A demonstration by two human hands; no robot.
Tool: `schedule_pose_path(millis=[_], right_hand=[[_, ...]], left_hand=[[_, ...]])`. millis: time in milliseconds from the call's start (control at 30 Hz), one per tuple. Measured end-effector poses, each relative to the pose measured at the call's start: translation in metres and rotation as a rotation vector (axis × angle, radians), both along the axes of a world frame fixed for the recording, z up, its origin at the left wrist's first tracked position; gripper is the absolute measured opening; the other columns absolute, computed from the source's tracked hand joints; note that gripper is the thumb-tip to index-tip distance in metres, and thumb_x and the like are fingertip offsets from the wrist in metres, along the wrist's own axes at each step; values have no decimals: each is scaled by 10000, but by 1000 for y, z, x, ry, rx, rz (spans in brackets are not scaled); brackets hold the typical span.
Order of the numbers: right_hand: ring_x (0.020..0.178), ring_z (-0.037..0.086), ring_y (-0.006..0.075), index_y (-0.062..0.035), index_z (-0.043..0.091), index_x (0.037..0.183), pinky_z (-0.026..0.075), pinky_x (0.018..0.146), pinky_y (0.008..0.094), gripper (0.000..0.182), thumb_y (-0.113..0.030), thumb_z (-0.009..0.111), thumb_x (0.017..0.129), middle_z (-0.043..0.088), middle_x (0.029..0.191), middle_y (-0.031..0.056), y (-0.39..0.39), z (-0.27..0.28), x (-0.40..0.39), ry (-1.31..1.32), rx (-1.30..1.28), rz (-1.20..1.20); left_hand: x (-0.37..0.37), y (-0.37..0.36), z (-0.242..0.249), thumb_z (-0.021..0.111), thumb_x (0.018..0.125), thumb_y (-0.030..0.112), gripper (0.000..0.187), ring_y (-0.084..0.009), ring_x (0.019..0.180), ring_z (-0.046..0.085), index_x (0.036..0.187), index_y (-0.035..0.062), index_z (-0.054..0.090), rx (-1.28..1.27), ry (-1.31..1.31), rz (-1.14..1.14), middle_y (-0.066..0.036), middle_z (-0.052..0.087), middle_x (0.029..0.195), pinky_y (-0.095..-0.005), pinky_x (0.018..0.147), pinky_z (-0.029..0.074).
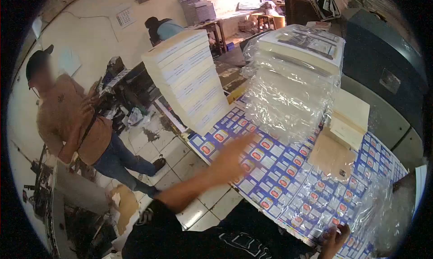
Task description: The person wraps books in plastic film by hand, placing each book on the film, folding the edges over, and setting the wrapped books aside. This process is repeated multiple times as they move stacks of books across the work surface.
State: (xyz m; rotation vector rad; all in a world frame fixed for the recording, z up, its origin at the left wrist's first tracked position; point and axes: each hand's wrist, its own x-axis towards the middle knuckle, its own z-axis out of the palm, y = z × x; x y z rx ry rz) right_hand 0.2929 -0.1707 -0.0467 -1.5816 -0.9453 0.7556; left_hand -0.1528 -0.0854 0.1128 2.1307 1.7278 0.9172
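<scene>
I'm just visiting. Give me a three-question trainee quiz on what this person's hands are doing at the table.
1. True or false: the left hand holds a book.
2. What does the right hand touch? A) plastic wrap B) scissors C) a cup
3. What covers the table?

Key: 1. False, it hovers empty and blurred. 2. A. 3. Printed sheets of repeating labels, under a stack of books and a wrapped bundle.

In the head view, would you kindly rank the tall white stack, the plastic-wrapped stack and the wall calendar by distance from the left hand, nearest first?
1. Tall white stack, just beyond the left hand.
2. Plastic-wrapped stack, farther right.
3. Wall calendar, far back, upper left.
</scene>
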Motion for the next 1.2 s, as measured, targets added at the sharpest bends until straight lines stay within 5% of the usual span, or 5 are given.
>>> schedule_pose_path(millis=[233, 567, 800, 967, 1200], right_hand=[[806, 653, 248, 17, 578, 1163, 522, 672, 318, 277, -159, 601, 950, 664, 993, 169, -31, 60, -21, -84, 85, -90], [822, 654, 185, 13, 627, 984, 523, 780, 303, 203, -66, 717, 820, 685, 898, 105, -55, 77, -49, -38, 176, 90], [1372, 353, 299, -60, 34, 1533, 310, 1099, 486, 1411, -424, 944, 519, 243, 1547, 151, -51, 101, -78, 596, 403, 569], [1084, 607, 246, 44, 399, 1359, 478, 951, 390, 615, -213, 656, 862, 589, 1230, 164, -98, 73, -47, 644, 259, -138], [1108, 600, 265, 30, 449, 1327, 472, 975, 409, 522, -161, 632, 877, 586, 1243, 168, -151, 2, -18, 686, 39, -372]], left_hand=[[-199, 78, 179, 659, 817, 515, 724, -338, 1332, 423, 1360, 74, 473, 547, 1137, 976, -166, 458, 1438, -578, 1077, 301], [-120, -57, 156, 556, 962, 453, 535, -229, 857, 672, 1282, 24, 566, 859, 226, 1079, -166, 673, 1056, -339, 759, 541], [12, -50, -76, 648, 903, 266, 366, -264, 772, 625, 1112, -31, 603, 653, 863, -73, -110, 637, 892, -377, 759, 513], [183, -50, -70, 495, 1022, 308, 362, -116, 696, 536, 1024, -18, 654, -910, -535, -755, -35, 617, 747, -304, 666, 457], [180, 23, -82, 709, 845, 277, 301, -306, 842, 594, 1008, 27, 671, -40, 252, -945, -124, 608, 884, -406, 756, 482]])
